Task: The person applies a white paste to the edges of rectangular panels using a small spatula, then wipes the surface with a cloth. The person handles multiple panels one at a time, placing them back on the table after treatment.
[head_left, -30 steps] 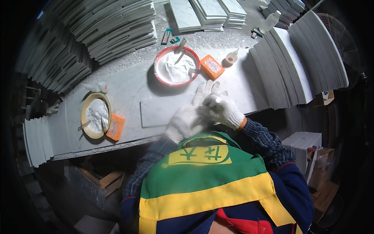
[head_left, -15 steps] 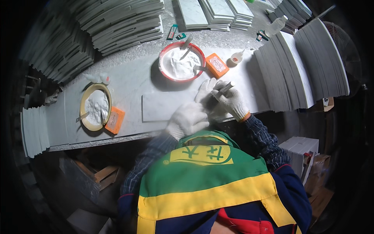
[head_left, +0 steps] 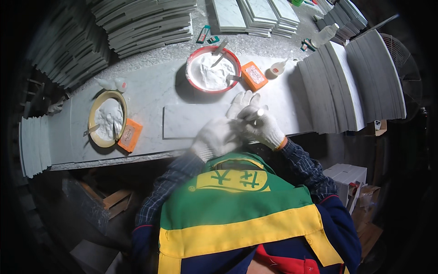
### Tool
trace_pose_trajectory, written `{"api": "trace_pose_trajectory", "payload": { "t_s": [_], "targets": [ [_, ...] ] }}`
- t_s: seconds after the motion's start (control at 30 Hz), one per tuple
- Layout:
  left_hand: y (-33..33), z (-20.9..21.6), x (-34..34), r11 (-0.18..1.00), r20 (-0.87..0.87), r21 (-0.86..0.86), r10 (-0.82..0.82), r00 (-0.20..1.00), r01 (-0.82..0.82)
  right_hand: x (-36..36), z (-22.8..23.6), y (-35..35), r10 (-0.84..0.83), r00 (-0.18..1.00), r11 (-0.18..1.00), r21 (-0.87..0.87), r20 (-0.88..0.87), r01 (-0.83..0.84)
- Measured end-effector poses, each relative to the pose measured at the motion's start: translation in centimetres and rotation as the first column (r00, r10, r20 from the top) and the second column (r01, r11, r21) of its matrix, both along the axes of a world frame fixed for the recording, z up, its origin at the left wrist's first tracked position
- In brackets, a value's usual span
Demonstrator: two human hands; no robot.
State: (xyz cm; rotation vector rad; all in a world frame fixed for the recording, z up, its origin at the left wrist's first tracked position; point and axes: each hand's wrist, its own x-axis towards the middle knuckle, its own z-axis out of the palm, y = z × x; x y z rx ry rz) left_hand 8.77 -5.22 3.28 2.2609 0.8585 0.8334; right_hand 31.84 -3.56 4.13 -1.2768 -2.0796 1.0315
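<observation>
My hands, in white knitted gloves, meet at the table's near edge. My right hand (head_left: 269, 131) is closed around a short rod-like tool (head_left: 260, 112), its pale round end up. Close beside it, my left hand (head_left: 214, 138) is blurred, its fingers curled inward; what they hold is hidden. Just beyond both hands lies what looks like a loose white glove (head_left: 242, 101), fingers spread away from me. A pale marble slab (head_left: 194, 119) lies flat to the left, partly covered by my left hand. Farther off stands a red-rimmed bowl (head_left: 188, 73) of white paste with several spatulas in it.
An orange box (head_left: 254, 76) and a small squeeze bottle (head_left: 277, 68) stand right of the bowl. At left are a yellow bowl (head_left: 92, 119) of paste and another orange box (head_left: 130, 135). Slab stacks (head_left: 328, 86) rise at right; more slabs (head_left: 146, 23) line the back.
My left hand has shifted slightly right and is more smeared by motion. The tool in my right hand has tilted, its round end now lower and farther left. The view has shifted a little.
</observation>
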Motion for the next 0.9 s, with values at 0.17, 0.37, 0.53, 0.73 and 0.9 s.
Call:
{"api": "trace_pose_trajectory", "payload": {
  "t_s": [0.17, 0.37, 0.53, 0.73, 0.9],
  "targets": [
    [0.3, -0.3, -0.3, 0.99, -0.027, 0.115, -0.085, 0.996, 0.087, 0.4, -0.5, 0.1, -0.31, 0.92, 0.95, -0.039, -0.24, 0.309],
    [0.1, -0.4, -0.1, 0.999, 0.012, 0.026, -0.035, 0.999, 0.035, 0.6, -1.1, 0.3, -0.129, 0.971, 0.987, -0.12, -0.202, 0.106],
    [0.2, -0.6, -0.4, 0.998, 0.015, 0.039, -0.051, 0.999, 0.051, 0.7, -1.1, 0.4, -0.212, 0.96, 0.975, 0.033, -0.184, 0.222],
    [0.2, -1.1, -0.1, 0.993, 0.071, 0.1, -0.077, 0.995, 0.069, 0.9, -0.6, 0.5, -0.241, 0.97, 0.97, 0.02, -0.025, 0.241],
    [0.3, -0.9, -0.2, 0.988, -0.022, 0.141, -0.053, 0.998, 0.055, 1.3, -0.2, 0.3, 0.031, 0.985, 0.987, 0.15, 0.17, -0.057]
  ]
}}
